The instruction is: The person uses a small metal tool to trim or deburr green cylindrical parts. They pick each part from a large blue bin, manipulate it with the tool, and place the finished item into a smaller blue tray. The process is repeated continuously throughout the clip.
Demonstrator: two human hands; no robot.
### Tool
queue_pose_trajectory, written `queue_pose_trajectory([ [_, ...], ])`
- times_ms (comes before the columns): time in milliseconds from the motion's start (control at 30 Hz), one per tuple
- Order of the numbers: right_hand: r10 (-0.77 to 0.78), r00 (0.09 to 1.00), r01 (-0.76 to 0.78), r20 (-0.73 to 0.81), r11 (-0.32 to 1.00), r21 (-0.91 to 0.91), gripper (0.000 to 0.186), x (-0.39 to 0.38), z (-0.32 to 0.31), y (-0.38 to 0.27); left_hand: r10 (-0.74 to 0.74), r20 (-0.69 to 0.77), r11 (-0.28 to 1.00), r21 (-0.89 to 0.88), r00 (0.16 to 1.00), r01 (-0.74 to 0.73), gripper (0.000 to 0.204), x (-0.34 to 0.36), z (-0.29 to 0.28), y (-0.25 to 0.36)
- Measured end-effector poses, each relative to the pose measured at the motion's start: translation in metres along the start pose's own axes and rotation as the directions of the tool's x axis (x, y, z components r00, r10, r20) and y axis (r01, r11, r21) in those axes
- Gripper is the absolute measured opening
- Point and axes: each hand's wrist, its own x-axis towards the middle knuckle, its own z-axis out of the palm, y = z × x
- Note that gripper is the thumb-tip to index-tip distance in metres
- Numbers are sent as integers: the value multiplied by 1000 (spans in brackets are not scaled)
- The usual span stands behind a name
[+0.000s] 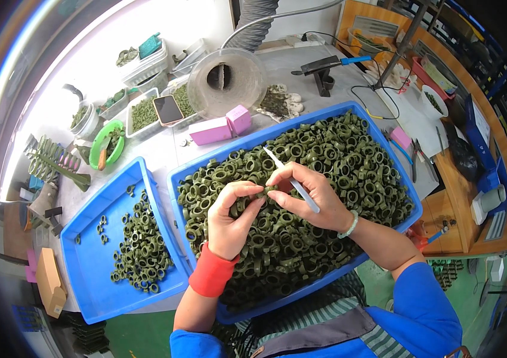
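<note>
Nearest the camera, the left hand (229,218), wearing a red wristband (212,271), is pinching one small dark green ring (270,190) between thumb and fingertips, just above the big blue tray (349,110). The right hand (310,197), wearing a pale bead bracelet (349,225), is closing its fingers around a thin white tool (292,180) held like a pen, and its fingertips are meeting the same ring from the other side. The ring is sitting between the two hands, over the heaped rings (325,161) that are filling this tray.

The ring is looking light and small, probably a stiff moulded part with a smooth, slightly waxy surface, so it is likely to slip or flick away; pinching it across its outer wall, leaving the hole free for the tool tip, seems the surest hold.

To the left, a smaller blue tray (95,262) is holding a modest pile of rings (143,244). Beyond the big tray, two pink boxes (223,126) are lying side by side, one long and one nearly cube-shaped, with a phone (168,110) resting on a clear tub of green parts. A brown cardboard carton (49,280) is standing at the far left edge.
</note>
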Motion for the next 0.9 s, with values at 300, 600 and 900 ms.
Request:
queue_pose_trajectory([
  [300, 38, 999, -42, 28, 988, 152, 17, 0, 1, 2, -1, 1, 1000, -13, 1000, 1, 24, -1, 0, 1],
  [600, 116, 989, -136, 89, 958, 254, 18, 2, -8, 3, -298, 79, 914, -263, 951, 308, 19, 0, -3, 7],
  [900, 115, 990, -129, 85, 975, 183, 18, 3, -6, 2, -362, 121, 872, -305, 924, 382, 19, -1, -5, 5],
])
